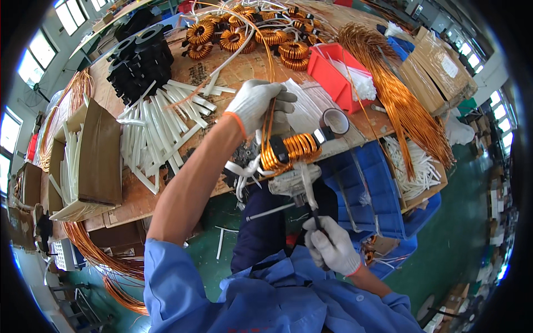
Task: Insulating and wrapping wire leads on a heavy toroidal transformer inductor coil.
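Note:
My left hand point(258, 106), in a white knit glove with an orange cuff, is closed around copper wires point(269, 125) above the table's front edge. Below it, a toroidal coil point(288, 151) of thick copper wire with black spacers sits on a clamp wrapped in clear film point(294, 180). White sleeving point(241, 172) covers wire ends on its left. Another white sleeve point(307, 186) hangs from the coil's underside. My gloved right hand point(333, 247), low and near my body, is closed on a slim black tool point(315, 217) reaching up to that sleeve; its exact kind is unclear.
White tubes point(161, 127) lie fanned across the table beside black spools point(141, 64). Finished coils point(233, 39) pile up at the back. A red bin point(338, 77), a tape roll point(335, 121) and copper wire bundles point(400, 100) stand right. Blue crates point(361, 188) flank my right side.

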The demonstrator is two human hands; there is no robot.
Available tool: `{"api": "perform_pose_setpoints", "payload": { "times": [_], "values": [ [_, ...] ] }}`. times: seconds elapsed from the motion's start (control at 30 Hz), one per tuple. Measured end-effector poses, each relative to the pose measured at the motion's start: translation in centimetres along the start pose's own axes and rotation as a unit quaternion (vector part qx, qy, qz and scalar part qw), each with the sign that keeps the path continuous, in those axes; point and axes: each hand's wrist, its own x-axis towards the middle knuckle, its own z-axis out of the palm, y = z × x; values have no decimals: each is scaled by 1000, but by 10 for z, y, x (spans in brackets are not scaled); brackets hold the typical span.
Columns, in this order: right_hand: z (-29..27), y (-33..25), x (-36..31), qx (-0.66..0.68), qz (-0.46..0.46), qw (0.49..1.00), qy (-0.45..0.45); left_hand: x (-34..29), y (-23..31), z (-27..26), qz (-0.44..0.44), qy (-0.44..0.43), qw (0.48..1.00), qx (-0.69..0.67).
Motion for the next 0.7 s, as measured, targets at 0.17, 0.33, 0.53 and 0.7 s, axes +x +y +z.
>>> {"api": "perform_pose_setpoints", "payload": {
  "times": [0.17,0.33,0.53,0.7],
  "values": [
    [17,-50,73,174,32,983,-46,30,3,27,84,128,965,213],
    [-6,-83,78,79,103,988,-78,68,-27,11,233,279,839,406],
    [-10,-56,-13,164,187,966,-70,2,-6,25,99,207,875,426],
    [-54,13,-140,381,213,879,-191,-120,-1,25,509,226,669,493]
  ]
}}
